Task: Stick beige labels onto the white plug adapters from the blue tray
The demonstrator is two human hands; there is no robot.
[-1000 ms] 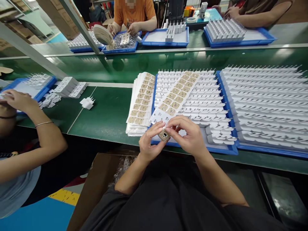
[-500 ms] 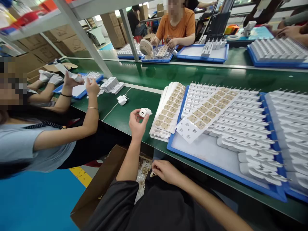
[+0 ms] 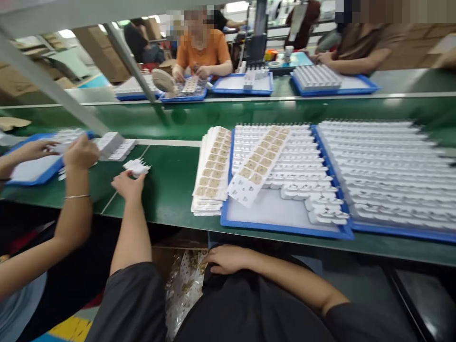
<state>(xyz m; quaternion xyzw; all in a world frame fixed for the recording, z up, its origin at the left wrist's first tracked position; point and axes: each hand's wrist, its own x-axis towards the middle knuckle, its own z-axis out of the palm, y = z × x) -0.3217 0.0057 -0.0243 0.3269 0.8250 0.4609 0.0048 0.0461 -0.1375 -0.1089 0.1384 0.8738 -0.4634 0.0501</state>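
My left hand (image 3: 128, 185) reaches out over the green bench, fingers closed at the near side of a small cluster of white plug chargers (image 3: 138, 166). Motion blur merges the charger in my fingers with those beside it. My right hand (image 3: 228, 259) lies on my lap in front of the dark shirt, its fingers loosely extended and nothing visible in them. To the right of my left hand lies a stack of sticker sheets (image 3: 213, 164) with tan labels. One more sticker sheet (image 3: 261, 161) rests slantwise across chargers in a blue tray (image 3: 285, 229).
A second blue tray (image 3: 402, 232) full of chargers adjoins on the right. At left, a co-worker's hands (image 3: 80, 152) handle white pieces near another tray (image 3: 46, 178). A slanted metal post (image 3: 60, 85) rises at left. Across the bench, a person in orange (image 3: 203, 47) works.
My left hand has moved left with the charger, down to the other chargers on the bench. My right hand stays on my lap. The view has swung.
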